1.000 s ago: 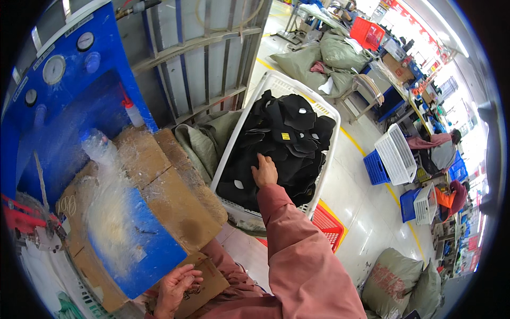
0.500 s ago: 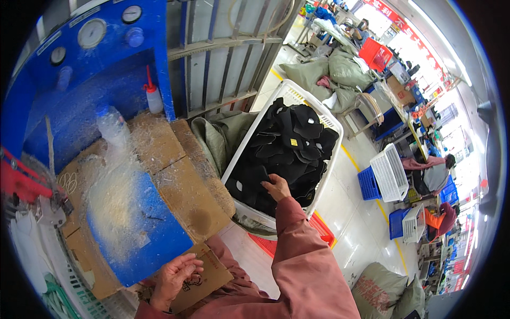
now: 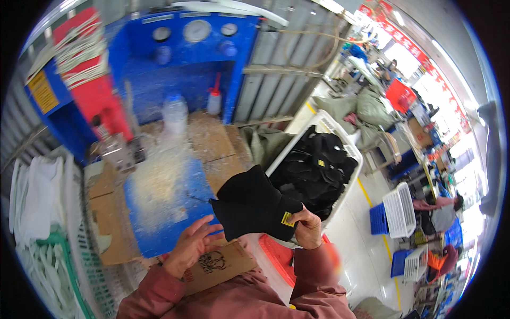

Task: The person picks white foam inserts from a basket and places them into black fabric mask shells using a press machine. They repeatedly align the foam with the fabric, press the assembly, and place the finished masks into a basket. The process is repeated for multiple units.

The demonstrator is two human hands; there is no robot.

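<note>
My right hand [image 3: 308, 229] pinches a black fabric piece [image 3: 252, 204] by its end, thumb over a small yellow label. The piece is wide and curved at its far end and hangs in front of me, over the edge of the work surface. My left hand [image 3: 192, 247] is near its lower left edge, fingers spread, holding nothing; the fingertips look apart from the piece. Right of the piece, a white basket [image 3: 342, 133] holds a heap of similar black pieces [image 3: 313, 165], partly hidden by the held one.
A blue board [image 3: 154, 242] dusted with pale powder lies on cardboard [image 3: 109, 234]. Behind it stand a clear bottle [image 3: 174, 114], a red-nozzled bottle [image 3: 214, 101] and a blue gauge panel [image 3: 212, 48]. At left are a red machine arm [image 3: 98, 101] and white items [image 3: 40, 196]. A red basket [image 3: 268, 250] sits on the floor.
My right hand has lifted a black piece out of the white basket and brought it left toward me. My left hand has risen toward it, and the view has swung left.
</note>
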